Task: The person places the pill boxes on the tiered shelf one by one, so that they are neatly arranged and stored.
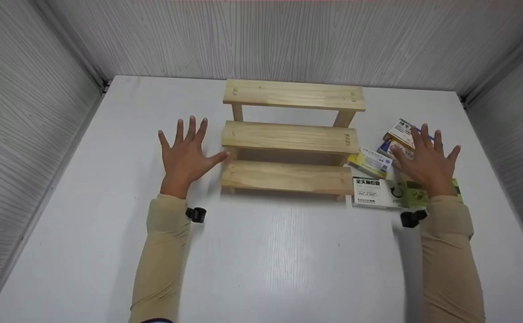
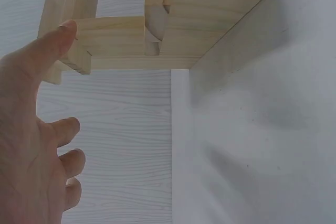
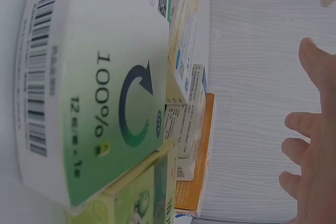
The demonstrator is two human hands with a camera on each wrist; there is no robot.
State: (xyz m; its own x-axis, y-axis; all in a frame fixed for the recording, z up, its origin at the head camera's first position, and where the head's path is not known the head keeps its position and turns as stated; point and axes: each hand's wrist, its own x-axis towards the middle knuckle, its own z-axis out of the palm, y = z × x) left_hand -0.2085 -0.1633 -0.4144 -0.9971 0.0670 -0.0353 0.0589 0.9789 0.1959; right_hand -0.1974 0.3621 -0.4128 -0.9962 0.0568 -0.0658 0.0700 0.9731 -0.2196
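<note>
A three-step wooden stand rises from the white table. Left of it my left hand is held with fingers spread and holds nothing. Its thumb overlaps the stand's end in the left wrist view; whether they touch I cannot tell. My right hand, fingers also spread, hovers over a group of small cartons and grips none. Among them are a white-and-green carton, a yellow-and-white carton, a green carton and an orange-edged carton. The hand partly hides the cartons at the back.
Grey wood-grain panels enclose the white table at the back and both sides. The cartons lie close against the right end of the stand, some overlapping. A small black camera sits at each wrist.
</note>
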